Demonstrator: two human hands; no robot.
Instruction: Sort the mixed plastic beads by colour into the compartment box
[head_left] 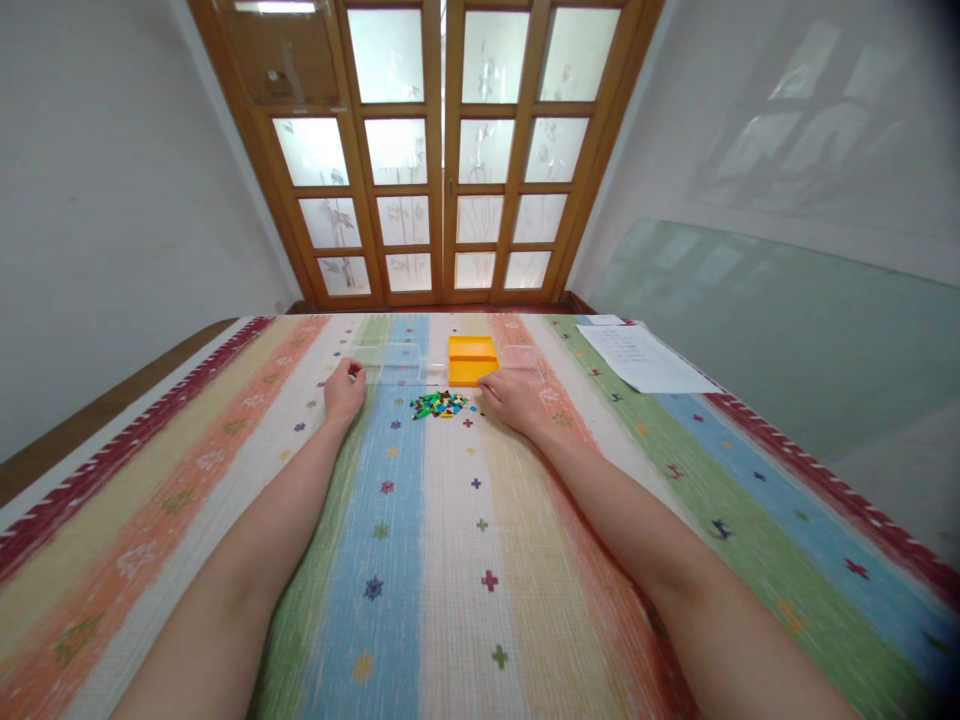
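A small heap of tiny coloured pieces lies on the striped cloth between my two hands. My left hand rests on the cloth to the heap's left, fingers curled into a loose fist, and what it holds, if anything, is hidden. My right hand lies just right of the heap, fingers bent down toward the pieces and touching the corner of an orange tray. Clear plastic trays sit beside the orange one, near my left hand.
Another clear tray sits right of the orange one. A printed paper sheet lies at the far right of the table. A glass pane leans along the right wall. Wooden glazed doors stand behind the table.
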